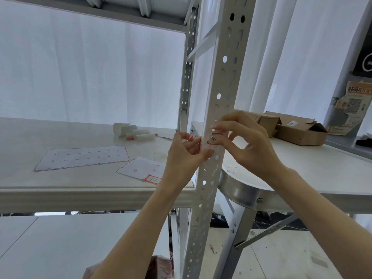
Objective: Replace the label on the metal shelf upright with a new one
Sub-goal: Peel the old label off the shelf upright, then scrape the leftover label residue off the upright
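A white perforated metal upright [221, 81] runs up the middle of the head view. A red-bordered label [215, 139] with handwriting sits on its front face. My right hand [247, 143] pinches the label's right edge between thumb and fingers. My left hand [185, 156] presses the upright's left edge, its thumb just below the label, its fingers curled near a red-and-white scrap that I cannot make out. On the shelf lies a second label marked "4-2" [152, 179], stuck on a small backing sheet [141, 168].
A larger used sticker sheet [82, 158] and rolled paper scraps [132, 132] lie on the white shelf board [60, 190]. Cardboard boxes [291, 127] sit on a round white table [302, 170] to the right. A second upright [187, 77] stands behind.
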